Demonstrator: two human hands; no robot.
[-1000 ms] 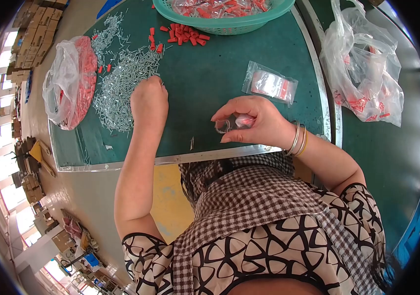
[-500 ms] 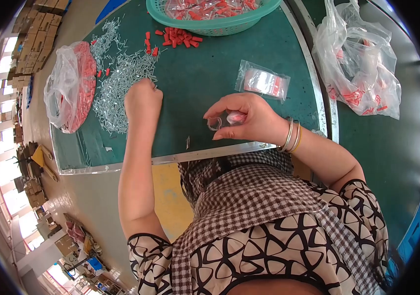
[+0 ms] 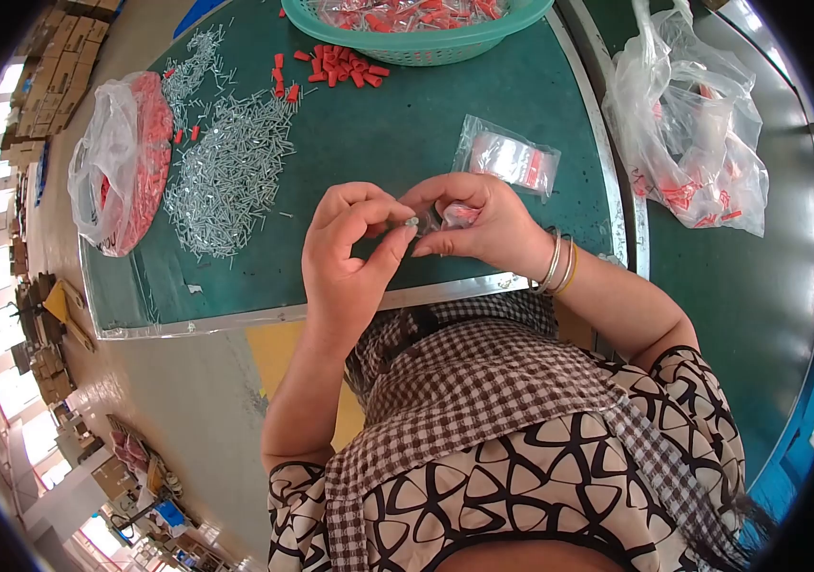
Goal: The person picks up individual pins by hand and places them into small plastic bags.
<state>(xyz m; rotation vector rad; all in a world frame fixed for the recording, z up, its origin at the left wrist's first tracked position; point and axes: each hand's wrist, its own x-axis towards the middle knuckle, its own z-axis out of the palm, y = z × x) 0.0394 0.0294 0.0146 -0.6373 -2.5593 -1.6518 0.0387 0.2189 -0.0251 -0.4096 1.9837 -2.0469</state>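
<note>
Small shiny item (image 3: 412, 222): pinched between the thumb and finger of the left hand (image 3: 335, 253), which is the nearer hand; its long axis cannot be determined. Clear plastic pouch with red-and-white contents (image 3: 461, 215): located just right of the item, with the fingers of the right hand (image 3: 502, 224) curled around it. Pouch long axis: roughly left to right, clear end pointing toward the left fingertips. Both hands: above the green-topped desk (image 3: 378, 124), near its front edge.

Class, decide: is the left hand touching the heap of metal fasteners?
Apart: the head view shows green tabletop visible between the left hand and the heap of metal fasteners.
</note>
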